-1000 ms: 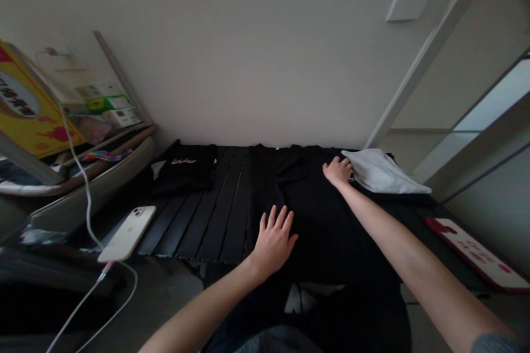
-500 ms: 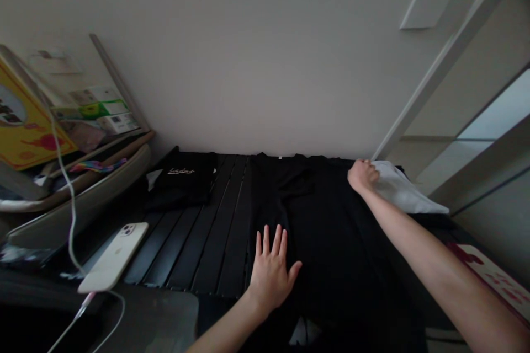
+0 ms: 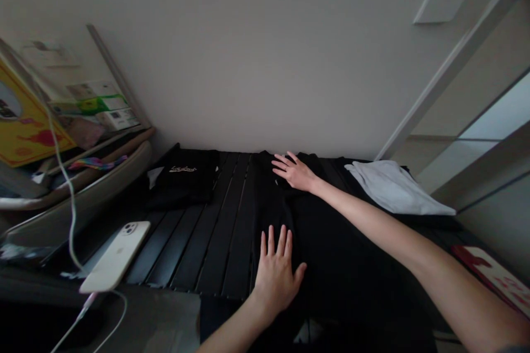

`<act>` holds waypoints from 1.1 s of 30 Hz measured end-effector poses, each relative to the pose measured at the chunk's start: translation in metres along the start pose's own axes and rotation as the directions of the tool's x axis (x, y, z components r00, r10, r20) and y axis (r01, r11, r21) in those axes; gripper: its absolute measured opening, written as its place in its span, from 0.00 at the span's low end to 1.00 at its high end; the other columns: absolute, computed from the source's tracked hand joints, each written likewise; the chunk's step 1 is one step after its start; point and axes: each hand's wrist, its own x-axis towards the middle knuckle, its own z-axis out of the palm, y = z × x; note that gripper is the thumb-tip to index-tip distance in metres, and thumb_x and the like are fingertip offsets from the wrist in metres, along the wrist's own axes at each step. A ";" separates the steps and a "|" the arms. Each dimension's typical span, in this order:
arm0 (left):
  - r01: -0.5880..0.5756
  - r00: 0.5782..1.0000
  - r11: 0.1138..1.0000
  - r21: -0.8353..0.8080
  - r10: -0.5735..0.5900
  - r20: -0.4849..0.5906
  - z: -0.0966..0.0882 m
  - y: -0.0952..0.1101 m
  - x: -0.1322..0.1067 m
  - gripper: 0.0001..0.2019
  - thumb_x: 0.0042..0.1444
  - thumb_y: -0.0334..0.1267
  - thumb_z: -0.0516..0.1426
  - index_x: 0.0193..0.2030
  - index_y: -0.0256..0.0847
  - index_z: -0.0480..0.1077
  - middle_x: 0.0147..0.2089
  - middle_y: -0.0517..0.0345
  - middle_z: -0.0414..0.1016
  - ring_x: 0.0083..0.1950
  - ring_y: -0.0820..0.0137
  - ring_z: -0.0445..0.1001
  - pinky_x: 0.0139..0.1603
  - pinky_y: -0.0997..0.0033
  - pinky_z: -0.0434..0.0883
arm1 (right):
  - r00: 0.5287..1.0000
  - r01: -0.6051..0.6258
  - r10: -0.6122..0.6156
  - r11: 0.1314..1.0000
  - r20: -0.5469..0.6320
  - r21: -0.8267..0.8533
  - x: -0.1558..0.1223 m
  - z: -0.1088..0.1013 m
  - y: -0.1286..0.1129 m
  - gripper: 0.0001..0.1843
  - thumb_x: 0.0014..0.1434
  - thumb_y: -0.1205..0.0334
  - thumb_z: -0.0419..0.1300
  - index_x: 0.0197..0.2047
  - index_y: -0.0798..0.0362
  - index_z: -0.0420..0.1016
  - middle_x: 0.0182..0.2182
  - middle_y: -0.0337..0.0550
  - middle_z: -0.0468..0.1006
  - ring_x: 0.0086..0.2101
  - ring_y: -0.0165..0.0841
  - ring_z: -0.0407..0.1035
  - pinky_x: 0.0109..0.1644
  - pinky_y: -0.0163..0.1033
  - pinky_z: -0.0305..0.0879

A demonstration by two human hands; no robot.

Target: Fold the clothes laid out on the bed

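A black garment, seemingly a T-shirt [image 3: 327,237], lies spread over the slatted black table [image 3: 215,231], its collar side by the wall. My left hand [image 3: 278,276] rests flat on its near left part, fingers spread. Farther up, my right hand [image 3: 296,172] lies on the cloth close to the collar, fingers also stretched out. Neither hand grips anything. To the right sits a folded white cloth [image 3: 397,187] on dark fabric. A folded black garment with light lettering [image 3: 182,176] is at the far left of the table.
A white phone [image 3: 116,258] with a charging cable [image 3: 71,215] lies at the table's front left. Behind it stands a shelf-like holder [image 3: 91,187] with small boxes. A wall [image 3: 256,55] bounds the back. A red-and-white item [image 3: 497,276] lies at the right.
My right hand has moved left from beside the white cloth to near the collar, and its fingers have opened. My left hand stays flat on the garment. The view has shifted slightly.
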 end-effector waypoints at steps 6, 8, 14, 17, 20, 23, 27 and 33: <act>0.002 1.000 1.000 -0.021 -0.001 0.009 -0.001 0.000 0.000 0.35 0.63 0.57 0.40 0.72 0.39 0.42 0.74 0.56 0.39 0.73 0.49 0.36 0.70 0.42 0.46 | 0.813 -0.532 0.458 0.836 0.360 0.136 -0.026 0.024 -0.022 0.49 0.50 0.50 0.65 0.69 0.55 0.49 0.68 0.63 0.46 0.62 0.60 0.49 0.61 0.61 0.49; 0.000 1.000 1.000 -0.026 0.000 0.008 -0.001 0.000 -0.001 0.35 0.63 0.56 0.41 0.72 0.39 0.42 0.74 0.55 0.39 0.73 0.48 0.35 0.69 0.41 0.46 | 0.750 -0.599 0.465 0.780 0.471 0.184 -0.035 0.030 -0.023 0.38 0.54 0.49 0.63 0.64 0.54 0.59 0.66 0.62 0.53 0.59 0.56 0.58 0.59 0.55 0.56; -0.009 1.000 1.000 -0.022 0.009 -0.009 0.001 -0.001 -0.001 0.36 0.63 0.57 0.41 0.72 0.39 0.42 0.74 0.55 0.39 0.73 0.48 0.35 0.69 0.41 0.48 | 0.636 -0.757 0.647 0.628 0.420 0.178 -0.023 0.016 -0.003 0.16 0.65 0.65 0.47 0.53 0.60 0.67 0.45 0.63 0.75 0.48 0.48 0.71 0.49 0.49 0.64; -0.016 1.000 1.000 -0.012 0.016 -0.015 0.002 -0.002 -0.002 0.36 0.63 0.56 0.42 0.72 0.39 0.42 0.74 0.55 0.38 0.73 0.48 0.36 0.69 0.41 0.49 | 0.555 -0.832 0.751 0.517 0.358 0.203 0.008 -0.002 0.028 0.18 0.66 0.66 0.43 0.53 0.64 0.64 0.44 0.67 0.74 0.47 0.50 0.70 0.48 0.49 0.63; -0.018 1.000 1.000 -0.015 0.017 -0.021 0.003 -0.002 -0.002 0.36 0.63 0.56 0.43 0.72 0.38 0.42 0.74 0.55 0.39 0.73 0.48 0.37 0.69 0.41 0.49 | 0.510 -0.856 0.802 0.439 0.310 0.273 0.041 -0.011 0.048 0.19 0.67 0.66 0.39 0.53 0.63 0.63 0.48 0.67 0.72 0.50 0.46 0.68 0.50 0.45 0.61; -0.018 1.000 1.000 -0.006 0.018 -0.025 0.004 -0.002 -0.002 0.36 0.63 0.56 0.43 0.72 0.38 0.42 0.74 0.54 0.40 0.73 0.48 0.37 0.69 0.41 0.49 | 0.547 -0.823 0.770 0.423 0.328 0.379 0.061 -0.003 0.040 0.17 0.68 0.64 0.40 0.50 0.61 0.66 0.45 0.59 0.74 0.46 0.37 0.69 0.49 0.40 0.62; -0.014 0.999 1.000 0.006 0.014 -0.030 0.005 -0.002 -0.002 0.35 0.63 0.56 0.42 0.72 0.38 0.45 0.73 0.53 0.42 0.72 0.47 0.38 0.68 0.40 0.50 | 0.663 -0.735 0.633 0.449 0.400 0.508 0.050 0.018 0.003 0.12 0.65 0.58 0.50 0.42 0.56 0.70 0.35 0.45 0.78 0.35 0.30 0.71 0.42 0.35 0.65; -0.025 0.998 1.000 -0.018 0.024 -0.052 0.004 -0.001 -0.002 0.35 0.63 0.56 0.41 0.71 0.37 0.47 0.73 0.52 0.44 0.72 0.47 0.39 0.68 0.40 0.49 | 0.705 -0.703 0.592 0.511 0.392 0.494 -0.023 0.013 -0.020 0.12 0.58 0.63 0.59 0.45 0.57 0.69 0.46 0.52 0.74 0.46 0.36 0.70 0.51 0.38 0.62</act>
